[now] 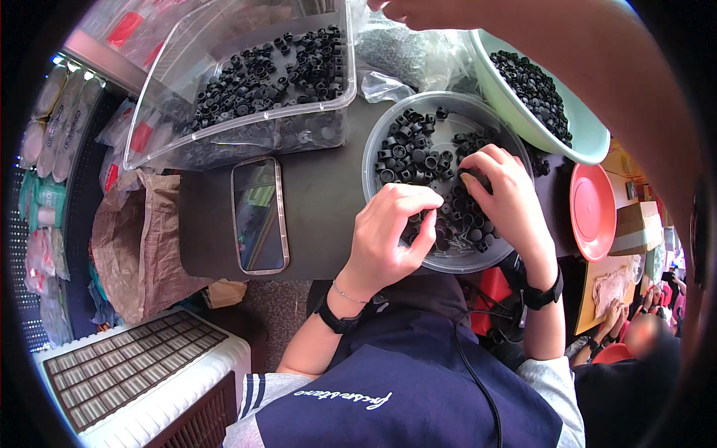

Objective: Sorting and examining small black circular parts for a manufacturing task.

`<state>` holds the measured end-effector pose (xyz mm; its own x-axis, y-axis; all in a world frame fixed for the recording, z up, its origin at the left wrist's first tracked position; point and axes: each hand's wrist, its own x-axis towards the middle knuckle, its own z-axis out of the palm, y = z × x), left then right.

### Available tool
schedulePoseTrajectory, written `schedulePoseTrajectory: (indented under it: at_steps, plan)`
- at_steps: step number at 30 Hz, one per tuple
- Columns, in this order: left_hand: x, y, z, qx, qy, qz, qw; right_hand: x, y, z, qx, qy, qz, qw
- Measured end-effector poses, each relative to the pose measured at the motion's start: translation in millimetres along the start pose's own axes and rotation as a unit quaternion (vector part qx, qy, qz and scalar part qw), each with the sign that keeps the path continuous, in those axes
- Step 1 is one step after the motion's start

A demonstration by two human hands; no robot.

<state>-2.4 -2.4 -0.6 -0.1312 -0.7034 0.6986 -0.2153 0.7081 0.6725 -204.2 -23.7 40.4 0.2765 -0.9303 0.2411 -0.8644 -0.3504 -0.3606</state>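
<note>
A round clear plastic tub (pixel 371 142) in front of me holds many small black plastic caps (pixel 409 149), with a few thin pale screws (pixel 450 246) near its close side. My left hand (pixel 392 235) is over the tub's near left rim, thumb and forefinger bent together in a pinch. What lies between those fingertips, if anything, is too small to make out. Over the tub's right side, my right hand (pixel 506 196) curls its thumb and fingers around a black plastic cap, which the fingers partly hide.
A clear bin (pixel 239 123) of black caps stands far left, a pale green basin (pixel 582 145) of black parts far right. A phone (pixel 260 216) lies left of the tub; a red plate (pixel 594 213) is at right. Another person's arm (pixel 590 52) reaches across the top.
</note>
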Motion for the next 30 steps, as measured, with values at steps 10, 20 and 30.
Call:
schedulePoseTrajectory:
  at_steps: [10,20,30]
  plan:
    - [4,1,0,0.041,-0.018,-0.007,0.999,-9,-21,-11,0.397,-0.121,0.139,0.899]
    - [4,1,-2,0.035,0.016,0.019,0.999,-24,-45,11,0.671,-0.057,0.213,0.708]
    - [4,5,-6,0.094,-0.062,0.087,0.99,-22,-58,24,0.854,-0.085,0.284,0.428]
